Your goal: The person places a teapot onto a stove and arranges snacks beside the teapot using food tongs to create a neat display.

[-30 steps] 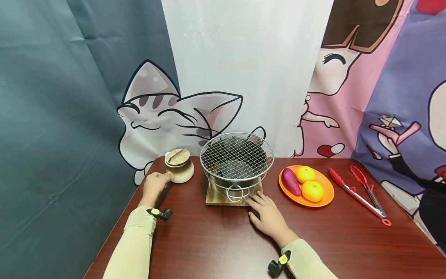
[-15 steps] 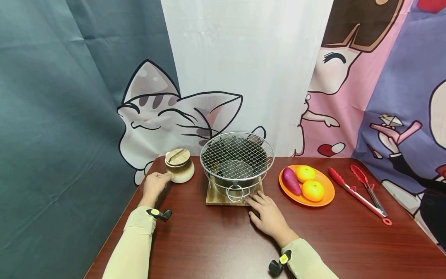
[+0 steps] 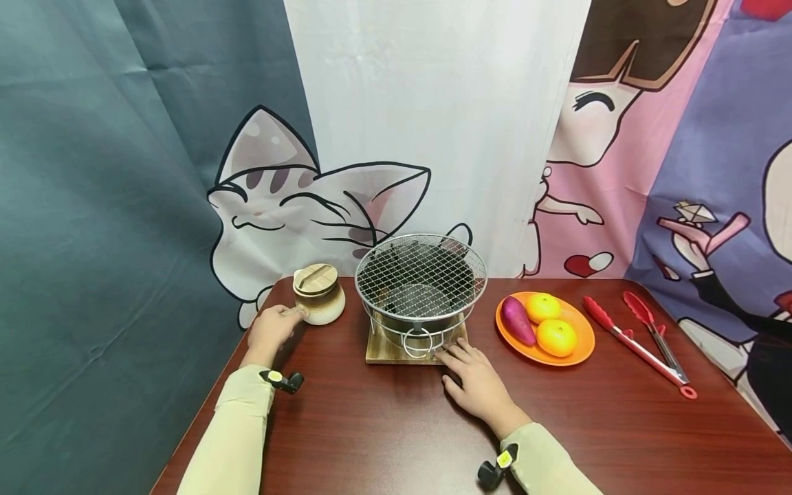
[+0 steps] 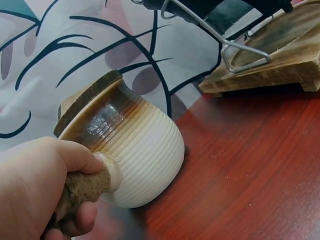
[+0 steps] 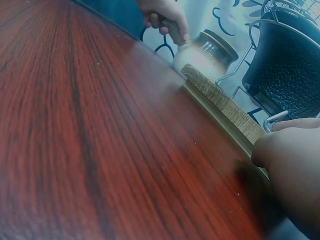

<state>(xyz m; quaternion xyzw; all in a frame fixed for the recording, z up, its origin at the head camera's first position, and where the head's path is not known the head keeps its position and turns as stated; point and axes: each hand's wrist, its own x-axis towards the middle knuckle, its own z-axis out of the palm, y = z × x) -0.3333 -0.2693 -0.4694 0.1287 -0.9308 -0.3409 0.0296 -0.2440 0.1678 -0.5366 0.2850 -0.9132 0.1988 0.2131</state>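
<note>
At the table's far left stands a ribbed cream and brown clay pot [image 3: 322,306] with a wooden lid [image 3: 316,279]. My left hand [image 3: 272,331] grips its stub handle [image 4: 87,187], fingers and thumb curled round it in the left wrist view. The pot sits upright on the table. In the middle is a small grill stove with a round wire mesh [image 3: 421,278] on top, set on a square wooden base [image 3: 380,350]. My right hand [image 3: 476,385] rests with fingers spread at the base's front right corner, fingertips by a wire ring [image 3: 417,344].
To the right, an orange plate [image 3: 572,359] holds a purple sweet potato [image 3: 517,320] and two mandarins [image 3: 556,337]. Red-handled tongs [image 3: 643,350] lie spread apart beyond it. A printed cloth [image 3: 445,124] hangs behind the table's back edge.
</note>
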